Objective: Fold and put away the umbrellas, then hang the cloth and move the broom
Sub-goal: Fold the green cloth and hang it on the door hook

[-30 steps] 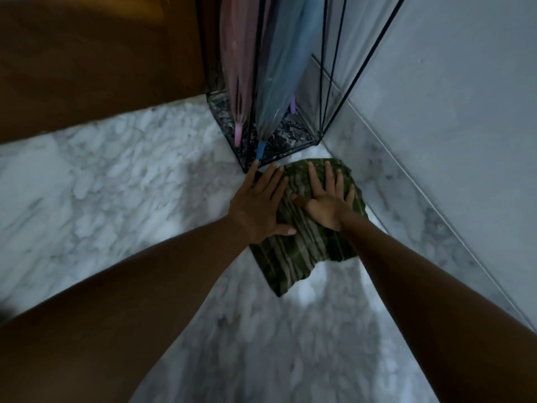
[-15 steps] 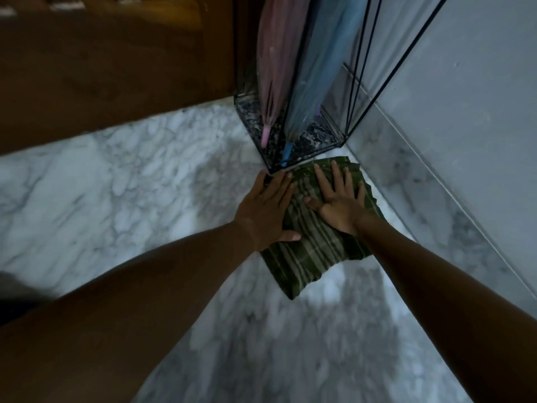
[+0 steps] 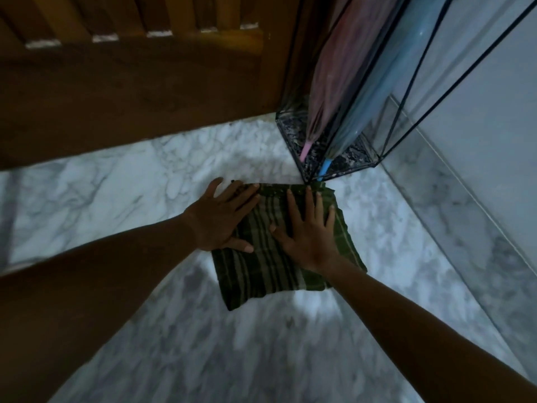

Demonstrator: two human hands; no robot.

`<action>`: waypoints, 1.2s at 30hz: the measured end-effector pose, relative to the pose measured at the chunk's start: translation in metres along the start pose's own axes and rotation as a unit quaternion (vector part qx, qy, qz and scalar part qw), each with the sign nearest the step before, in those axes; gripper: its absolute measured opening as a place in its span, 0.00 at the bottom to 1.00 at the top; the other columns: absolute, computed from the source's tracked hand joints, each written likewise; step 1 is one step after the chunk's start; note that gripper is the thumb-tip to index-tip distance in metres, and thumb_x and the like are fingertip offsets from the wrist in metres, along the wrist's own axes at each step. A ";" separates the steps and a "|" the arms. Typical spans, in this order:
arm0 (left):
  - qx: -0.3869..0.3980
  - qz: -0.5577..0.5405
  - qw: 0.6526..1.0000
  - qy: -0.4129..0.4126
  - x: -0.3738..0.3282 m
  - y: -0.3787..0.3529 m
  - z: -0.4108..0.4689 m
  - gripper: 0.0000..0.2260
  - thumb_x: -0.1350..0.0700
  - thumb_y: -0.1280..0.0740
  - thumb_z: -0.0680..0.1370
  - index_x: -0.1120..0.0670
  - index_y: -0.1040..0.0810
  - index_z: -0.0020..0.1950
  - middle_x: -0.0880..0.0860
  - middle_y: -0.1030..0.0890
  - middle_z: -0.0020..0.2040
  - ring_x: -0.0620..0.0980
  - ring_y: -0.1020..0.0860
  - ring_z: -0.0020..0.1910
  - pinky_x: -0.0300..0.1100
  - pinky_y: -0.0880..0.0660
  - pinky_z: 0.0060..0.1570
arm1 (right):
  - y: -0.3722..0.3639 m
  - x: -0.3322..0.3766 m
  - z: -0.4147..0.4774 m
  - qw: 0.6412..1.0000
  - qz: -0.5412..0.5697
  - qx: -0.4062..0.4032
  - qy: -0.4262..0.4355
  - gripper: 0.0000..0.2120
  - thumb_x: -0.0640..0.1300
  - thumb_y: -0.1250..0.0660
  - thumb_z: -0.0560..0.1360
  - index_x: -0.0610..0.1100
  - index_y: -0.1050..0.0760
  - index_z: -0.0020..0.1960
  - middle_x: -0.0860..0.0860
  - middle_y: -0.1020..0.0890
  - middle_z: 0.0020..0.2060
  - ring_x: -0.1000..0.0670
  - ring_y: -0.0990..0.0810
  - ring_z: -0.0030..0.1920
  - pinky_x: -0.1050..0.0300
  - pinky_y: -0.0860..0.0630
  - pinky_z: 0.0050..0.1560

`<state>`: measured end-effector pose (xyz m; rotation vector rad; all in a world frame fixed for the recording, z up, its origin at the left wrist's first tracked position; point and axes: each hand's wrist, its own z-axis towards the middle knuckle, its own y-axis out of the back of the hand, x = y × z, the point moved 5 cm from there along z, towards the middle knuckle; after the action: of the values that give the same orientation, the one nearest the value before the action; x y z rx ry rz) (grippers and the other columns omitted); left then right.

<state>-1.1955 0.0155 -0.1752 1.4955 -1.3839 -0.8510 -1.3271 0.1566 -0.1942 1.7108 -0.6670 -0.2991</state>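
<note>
A green striped cloth (image 3: 261, 271) lies folded flat on the marble floor, in front of the umbrella stand. My left hand (image 3: 220, 219) presses flat on its left edge, fingers spread. My right hand (image 3: 308, 234) lies flat on the cloth's middle, fingers apart and pointing at the stand. A folded pink umbrella (image 3: 328, 91) and a folded blue umbrella (image 3: 374, 91) stand tip-down in the black wire stand (image 3: 293, 141). No broom is in view.
A brown wooden door (image 3: 130, 91) runs along the far side. A pale wall with a marble skirting (image 3: 465, 213) closes the right side. White marble floor (image 3: 116, 193) spreads to the left and toward me.
Both hands have slid the cloth leftward along the floor, away from the right wall. My view has shifted, so the stand now sits further right and the door shows more.
</note>
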 end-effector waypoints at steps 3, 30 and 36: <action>0.007 -0.013 1.000 0.004 0.018 -0.007 -0.008 0.51 0.22 0.59 0.67 0.52 0.66 0.80 0.54 0.66 0.81 0.59 0.62 0.80 0.60 0.69 0.72 | -0.006 0.025 -0.001 0.999 0.008 -0.013 0.029 0.44 0.75 0.61 0.73 0.54 0.59 0.82 0.43 0.57 0.82 0.41 0.60 0.81 0.34 0.63 0.77; 0.040 -0.166 0.957 0.235 0.140 -0.014 0.021 0.48 0.24 0.47 0.73 0.50 0.63 0.81 0.53 0.63 0.82 0.61 0.61 0.80 0.69 0.67 0.71 | 0.032 0.095 0.190 0.994 -0.020 0.072 0.075 0.45 0.79 0.47 0.70 0.66 0.62 0.79 0.54 0.66 0.81 0.45 0.67 0.80 0.35 0.66 0.76; 0.055 -0.172 0.959 0.217 0.130 -0.021 -0.010 0.51 0.24 0.44 0.71 0.50 0.65 0.81 0.52 0.65 0.81 0.61 0.61 0.80 0.70 0.64 0.71 | 0.022 0.108 0.158 0.994 -0.008 0.055 0.098 0.45 0.79 0.47 0.70 0.65 0.62 0.80 0.50 0.64 0.81 0.43 0.65 0.81 0.33 0.66 0.76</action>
<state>-1.1612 -0.1123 -0.1800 1.9087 -0.8720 -0.6035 -1.3310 -0.0359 -0.1965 1.8235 -0.5335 -0.1050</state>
